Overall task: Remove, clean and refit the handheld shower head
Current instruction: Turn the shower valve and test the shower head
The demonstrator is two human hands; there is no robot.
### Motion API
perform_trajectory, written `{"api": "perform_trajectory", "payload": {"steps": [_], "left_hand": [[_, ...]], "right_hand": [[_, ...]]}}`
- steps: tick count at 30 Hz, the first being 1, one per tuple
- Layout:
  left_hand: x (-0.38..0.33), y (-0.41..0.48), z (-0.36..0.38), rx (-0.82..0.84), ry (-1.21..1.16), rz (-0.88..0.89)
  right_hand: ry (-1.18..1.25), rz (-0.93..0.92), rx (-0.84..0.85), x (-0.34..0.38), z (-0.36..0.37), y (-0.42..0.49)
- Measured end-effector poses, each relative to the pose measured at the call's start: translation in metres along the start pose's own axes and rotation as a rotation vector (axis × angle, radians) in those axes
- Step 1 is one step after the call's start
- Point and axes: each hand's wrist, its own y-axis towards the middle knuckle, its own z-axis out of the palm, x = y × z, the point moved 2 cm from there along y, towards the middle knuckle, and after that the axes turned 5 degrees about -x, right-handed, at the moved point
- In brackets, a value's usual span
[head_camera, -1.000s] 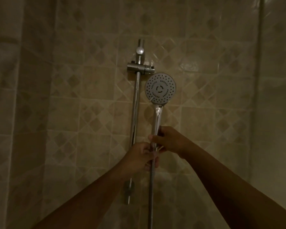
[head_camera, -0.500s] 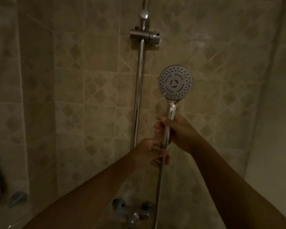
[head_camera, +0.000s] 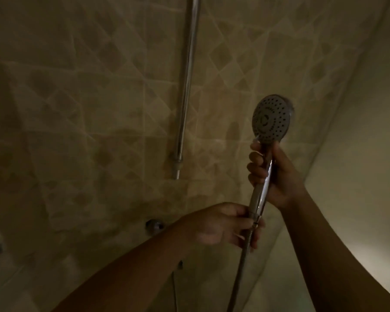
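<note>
The round chrome shower head (head_camera: 271,119) is off the wall, upright, its nozzle face turned toward me. My right hand (head_camera: 273,176) is wrapped around the upper part of its handle, just under the head. My left hand (head_camera: 223,224) pinches the bottom of the handle where the metal hose (head_camera: 239,266) joins it. The hose hangs down and runs out of the bottom of the view. The room is dim.
The chrome slide rail (head_camera: 185,86) runs down the tiled wall to the left of the shower head; its holder is above the view. A round chrome wall fitting (head_camera: 154,225) sits below the rail. A plain wall (head_camera: 358,154) closes in on the right.
Both hands have brought the shower head down and to the right, away from the rail. My view has dropped, so the rail's holder has left the top of the frame.
</note>
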Motion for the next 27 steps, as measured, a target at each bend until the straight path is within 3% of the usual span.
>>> {"api": "perform_trajectory", "payload": {"steps": [5, 9, 14, 16, 20, 22, 24, 27], "left_hand": [[0.055, -0.003, -0.012, 0.150, -0.115, -0.114], [0.096, -0.009, -0.018, 0.097, -0.057, -0.212], [0.147, -0.036, -0.031, -0.013, -0.058, -0.308], [0.161, -0.047, -0.048, -0.167, -0.112, -0.296], [0.192, -0.070, -0.093, -0.855, -0.075, -0.298], [0.204, -0.082, -0.113, -1.095, -0.101, -0.306], [0.208, -0.084, -0.131, -1.166, -0.109, -0.325], [0.203, -0.075, -0.146, -1.101, -0.190, -0.321]], "right_hand": [[-0.183, -0.017, -0.209, -0.036, -0.015, -0.028], [-0.578, -0.045, -0.542, -0.067, -0.037, -0.058], [-0.746, 0.000, -0.843, -0.112, -0.070, -0.098], [-0.859, 0.037, -0.906, -0.129, -0.084, -0.109], [-0.983, 0.092, -1.025, -0.154, -0.111, -0.133], [-0.964, 0.120, -1.084, -0.163, -0.121, -0.146], [-0.910, 0.156, -1.134, -0.170, -0.130, -0.154], [-0.799, 0.185, -1.216, -0.175, -0.141, -0.163]]}}
